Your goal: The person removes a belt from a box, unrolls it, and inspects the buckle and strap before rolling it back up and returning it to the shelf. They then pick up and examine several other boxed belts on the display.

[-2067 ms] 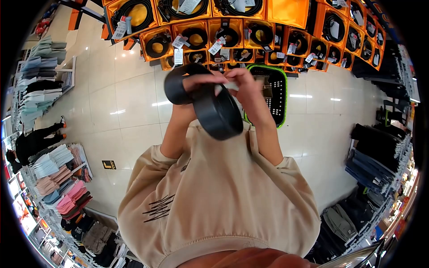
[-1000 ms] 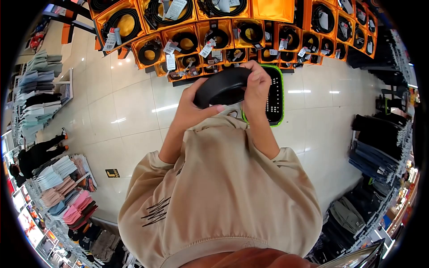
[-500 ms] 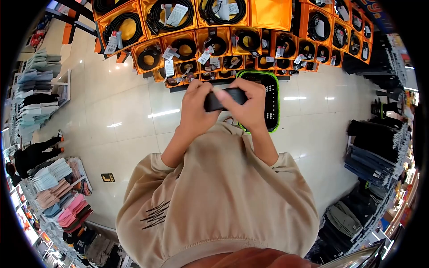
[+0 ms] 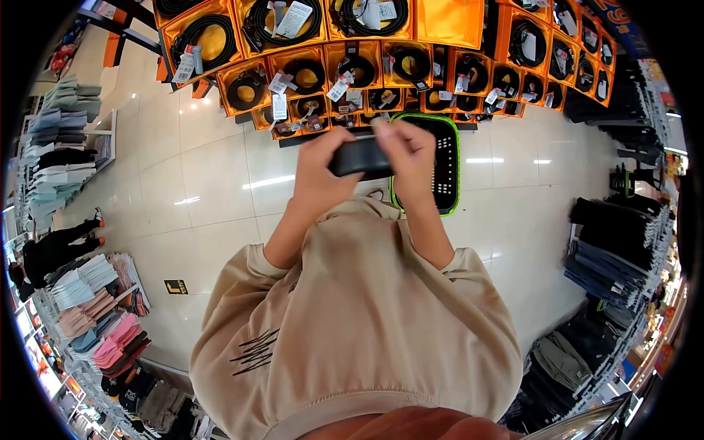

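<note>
A black strap-like item, likely a rolled belt (image 4: pixel 362 157), is held between my hands in front of my chest. My left hand (image 4: pixel 324 167) is closed round its left end, thumb underneath. At its right end is my right hand (image 4: pixel 411 156), fingers bent against it and the thumb raised at the top, blurred by motion. Beyond the hands, orange boxes (image 4: pixel 449 23) hold coiled black belts with white tags. A black basket with a green rim (image 4: pixel 457 169) stands on the floor, partly behind my right hand.
Clothes racks line both sides, with folded light garments (image 4: pixel 67 176) at the left and dark trousers (image 4: pixel 612 238) at the right. A person in black (image 4: pixel 59 246) is at the far left. A small dark floor sign (image 4: pixel 176 287) lies on the tiles.
The black item has turned and shows a broader dark face. My right hand has shifted slightly, its thumb moving from across the item up to its top edge.
</note>
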`<action>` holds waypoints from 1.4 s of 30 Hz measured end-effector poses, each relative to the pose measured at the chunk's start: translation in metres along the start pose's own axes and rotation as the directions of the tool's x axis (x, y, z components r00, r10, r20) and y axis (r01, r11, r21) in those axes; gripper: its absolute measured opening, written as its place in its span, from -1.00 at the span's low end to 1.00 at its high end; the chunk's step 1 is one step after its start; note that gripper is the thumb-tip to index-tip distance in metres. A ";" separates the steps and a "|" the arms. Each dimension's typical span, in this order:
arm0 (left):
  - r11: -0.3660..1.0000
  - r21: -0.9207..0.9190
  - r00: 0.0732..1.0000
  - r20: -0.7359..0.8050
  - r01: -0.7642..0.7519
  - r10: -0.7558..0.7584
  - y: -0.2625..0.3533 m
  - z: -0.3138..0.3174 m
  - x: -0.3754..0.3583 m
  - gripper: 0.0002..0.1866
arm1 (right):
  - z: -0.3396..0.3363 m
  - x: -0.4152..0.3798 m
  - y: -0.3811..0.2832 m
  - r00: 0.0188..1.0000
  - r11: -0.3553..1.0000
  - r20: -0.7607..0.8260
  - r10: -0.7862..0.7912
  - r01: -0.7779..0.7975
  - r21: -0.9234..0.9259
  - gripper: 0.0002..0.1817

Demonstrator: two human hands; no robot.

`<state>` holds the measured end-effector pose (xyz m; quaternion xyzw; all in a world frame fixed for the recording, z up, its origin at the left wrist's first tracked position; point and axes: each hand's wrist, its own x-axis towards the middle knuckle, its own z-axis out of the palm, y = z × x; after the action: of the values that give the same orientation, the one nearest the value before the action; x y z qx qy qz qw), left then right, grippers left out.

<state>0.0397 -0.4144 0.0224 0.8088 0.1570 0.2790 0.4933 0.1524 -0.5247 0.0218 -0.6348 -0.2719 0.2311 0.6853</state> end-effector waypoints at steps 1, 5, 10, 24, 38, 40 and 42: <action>0.998 -0.067 0.996 -0.083 0.005 -0.011 -0.008 0.005 -0.003 -0.66 | 0.004 -0.001 -0.014 0.977 0.863 -0.069 0.202 -0.144 0.485 -0.80; 0.954 -0.277 0.980 -0.124 0.115 -0.155 -0.021 0.005 -0.006 -0.71 | 0.006 0.003 0.004 0.983 0.886 -0.054 0.178 -0.136 0.444 -0.60; 0.992 0.113 0.999 0.021 -0.049 0.047 0.003 0.002 0.009 -0.81 | 0.011 0.005 -0.017 0.910 0.796 0.144 -0.389 0.410 -0.445 -0.67; 0.997 0.068 0.999 0.015 0.034 -0.035 -0.001 -0.005 0.004 -0.73 | 0.011 0.001 -0.027 0.941 0.853 0.028 -0.337 0.318 -0.413 -0.74; 0.996 -0.007 0.988 0.126 0.094 -0.093 -0.008 -0.013 0.002 -0.64 | 0.011 0.005 -0.021 0.976 0.894 0.111 -0.188 0.217 -0.392 -0.69; 0.998 0.004 0.981 0.180 0.066 -0.065 -0.008 -0.014 0.003 -0.64 | 0.008 0.005 -0.023 0.976 0.912 0.206 -0.069 0.145 -0.384 -0.63; 0.945 -0.287 0.974 0.202 0.157 -0.101 -0.010 -0.015 0.006 -0.62 | 0.000 0.010 -0.004 0.987 0.976 0.157 0.029 0.006 -0.216 -0.63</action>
<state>0.0353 -0.3957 0.0205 0.7344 0.1192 0.1905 0.6404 0.1599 -0.5185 0.0265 -0.6864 -0.3454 0.2543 0.5872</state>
